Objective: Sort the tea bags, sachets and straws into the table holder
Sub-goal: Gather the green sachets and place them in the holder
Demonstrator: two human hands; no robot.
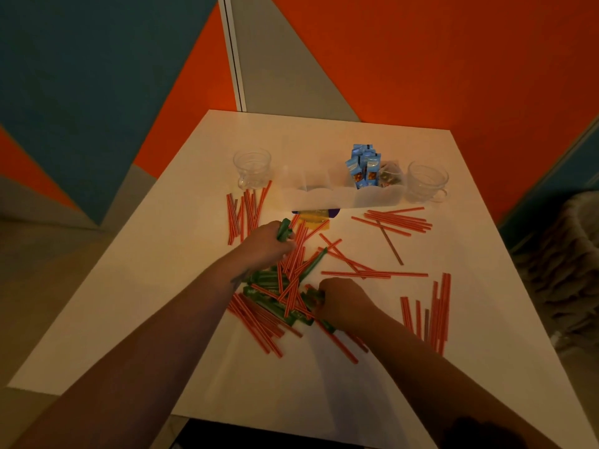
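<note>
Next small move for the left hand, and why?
Probably lift the left hand to the holder and drop in the green sachets it grips: its left compartments look unfilled, while blue sachets fill one on the right.

Both bare forearms reach up from the bottom corners toward mid-frame. The left hand (266, 243), just above centre, has its fingers curled round green sachets (284, 231). The right hand (343, 294), lower and right of centre, is knuckles-up, fingers apparently curled onto more sachets.
</note>
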